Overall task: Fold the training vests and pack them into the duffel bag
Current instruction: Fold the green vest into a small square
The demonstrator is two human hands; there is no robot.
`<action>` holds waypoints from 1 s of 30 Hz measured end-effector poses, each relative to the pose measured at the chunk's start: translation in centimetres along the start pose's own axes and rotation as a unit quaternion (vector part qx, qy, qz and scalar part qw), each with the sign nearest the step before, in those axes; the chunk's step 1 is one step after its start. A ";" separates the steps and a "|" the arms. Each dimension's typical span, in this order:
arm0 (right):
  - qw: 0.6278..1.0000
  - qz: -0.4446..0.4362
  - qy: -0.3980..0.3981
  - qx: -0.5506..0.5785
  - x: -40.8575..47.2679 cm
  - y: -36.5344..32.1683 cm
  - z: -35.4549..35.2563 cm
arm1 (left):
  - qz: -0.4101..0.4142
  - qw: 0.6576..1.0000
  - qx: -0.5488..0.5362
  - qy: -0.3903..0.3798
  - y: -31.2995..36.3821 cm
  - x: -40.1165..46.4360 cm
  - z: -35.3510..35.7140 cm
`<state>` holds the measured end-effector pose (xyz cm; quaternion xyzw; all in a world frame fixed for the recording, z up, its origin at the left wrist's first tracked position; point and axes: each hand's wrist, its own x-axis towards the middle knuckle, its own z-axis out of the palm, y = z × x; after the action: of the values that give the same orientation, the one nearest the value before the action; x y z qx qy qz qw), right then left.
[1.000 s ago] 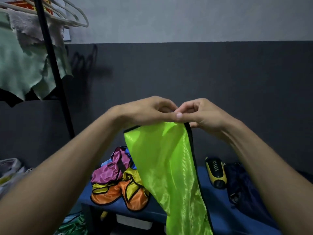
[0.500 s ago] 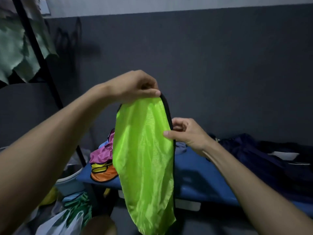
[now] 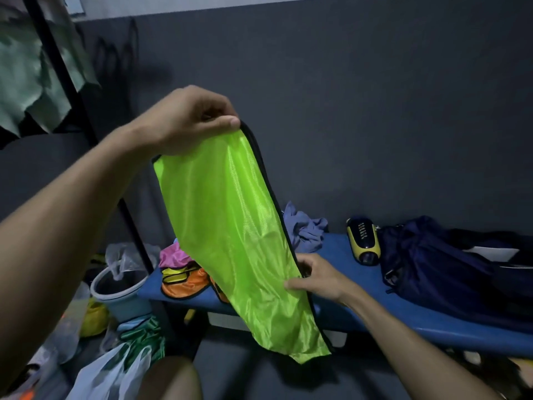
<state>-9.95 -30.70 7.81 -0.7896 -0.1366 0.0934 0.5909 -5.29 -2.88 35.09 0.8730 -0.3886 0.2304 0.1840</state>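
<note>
A neon green vest [image 3: 230, 226] with black trim hangs folded lengthwise in the air. My left hand [image 3: 190, 119] pinches its top edge up high. My right hand [image 3: 314, 277] grips its black-trimmed right edge lower down, thumb on the front. Behind it, a heap of vests in pink, yellow and orange [image 3: 181, 272] lies on the blue bench [image 3: 340, 284]. The dark navy duffel bag [image 3: 438, 264] sits slumped on the bench at the right.
A yellow and black device [image 3: 364, 241] and a crumpled bluish cloth [image 3: 305, 229] lie on the bench. A black rack pole [image 3: 60, 70] with hanging green fabric stands at left. A bucket [image 3: 121, 293] and plastic bags [image 3: 115, 368] crowd the floor below.
My right hand has let go of the vest's top and slid down its right edge to a lower grip. My left hand keeps the top. The view has tilted down.
</note>
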 end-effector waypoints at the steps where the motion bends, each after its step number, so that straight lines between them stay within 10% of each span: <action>1: 1.000 -0.001 -0.003 -0.017 0.0 0.4 -0.2 | -0.003 1.000 0.013 0.011 -0.1 -0.1 0.1; 20: 0.995 0.035 0.065 -0.064 -2.0 2.4 -12.7 | -0.261 0.962 -0.025 0.074 -13.7 -7.8 9.8; 30: 0.895 0.132 -0.014 -0.427 4.8 11.3 -14.4 | -0.406 0.913 -0.025 -0.005 -21.4 -11.3 21.7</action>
<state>0.21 -45.24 1.15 -0.9752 -0.0661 0.1140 0.1777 9.99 6.41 7.95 0.9518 -0.0069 0.1214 0.2817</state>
